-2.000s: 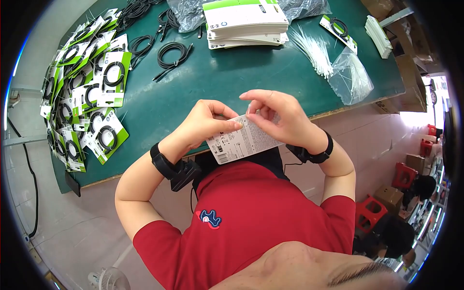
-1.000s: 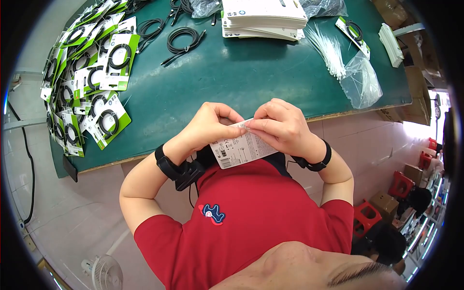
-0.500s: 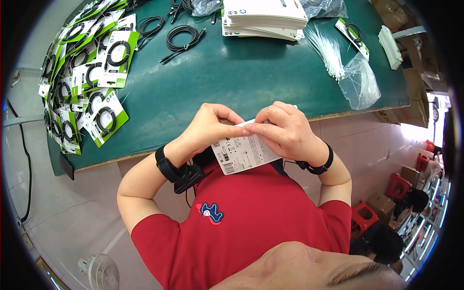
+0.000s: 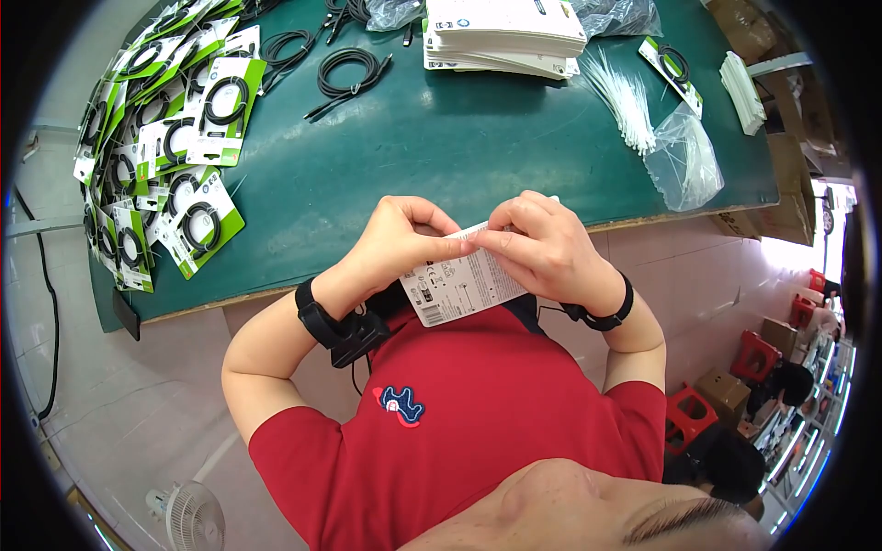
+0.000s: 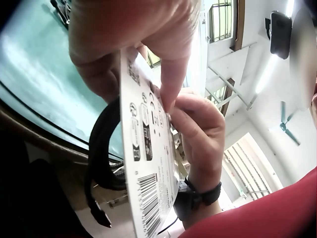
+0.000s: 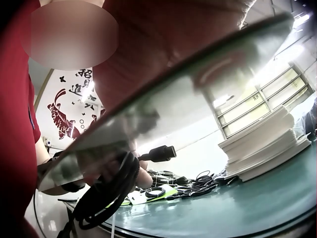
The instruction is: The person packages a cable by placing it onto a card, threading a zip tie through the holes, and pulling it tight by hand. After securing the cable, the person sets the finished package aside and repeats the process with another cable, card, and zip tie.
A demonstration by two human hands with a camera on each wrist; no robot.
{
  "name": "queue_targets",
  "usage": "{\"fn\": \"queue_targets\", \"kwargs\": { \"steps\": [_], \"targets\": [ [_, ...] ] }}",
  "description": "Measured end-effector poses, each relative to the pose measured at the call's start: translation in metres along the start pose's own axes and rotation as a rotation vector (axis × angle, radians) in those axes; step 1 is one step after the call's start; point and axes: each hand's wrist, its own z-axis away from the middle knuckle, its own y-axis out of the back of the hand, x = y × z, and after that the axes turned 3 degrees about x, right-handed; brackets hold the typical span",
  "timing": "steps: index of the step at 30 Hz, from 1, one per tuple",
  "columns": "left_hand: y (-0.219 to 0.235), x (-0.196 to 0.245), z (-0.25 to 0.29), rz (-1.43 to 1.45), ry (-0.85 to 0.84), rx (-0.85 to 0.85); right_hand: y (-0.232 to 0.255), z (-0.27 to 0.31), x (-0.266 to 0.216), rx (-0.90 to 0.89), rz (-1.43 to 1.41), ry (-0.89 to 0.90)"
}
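Observation:
A white printed packaging card is held in front of the red shirt, near the table's front edge, with its barcode side up. My left hand grips the card's upper left edge between thumb and fingers. Close beside it, my right hand pinches at the upper edge, thumb and fingertips meeting near the left thumb. A coiled black cable lies against the card's other side in the left wrist view. One plug of it sticks out in the right wrist view. What the right fingertips pinch is too small to tell.
Carded cables are heaped on the left of the green table. Loose coiled cables lie behind. A stack of cards stands at the back; white cable ties, a plastic bag and one carded cable lie right.
Two seconds ago the right hand's fingers were partly raised above the card; they have come down to pinch at its upper edge beside the left thumb. The last half second shows hardly any movement.

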Motion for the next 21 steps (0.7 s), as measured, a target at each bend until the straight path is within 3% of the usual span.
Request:
{"fn": "queue_targets", "kwargs": {
  "steps": [21],
  "targets": [
    [-0.003,0.0059,0.0038,-0.006,-0.084,0.024,0.0046,-0.0019,0.0035,0.118,0.008,0.025]
  ]
}}
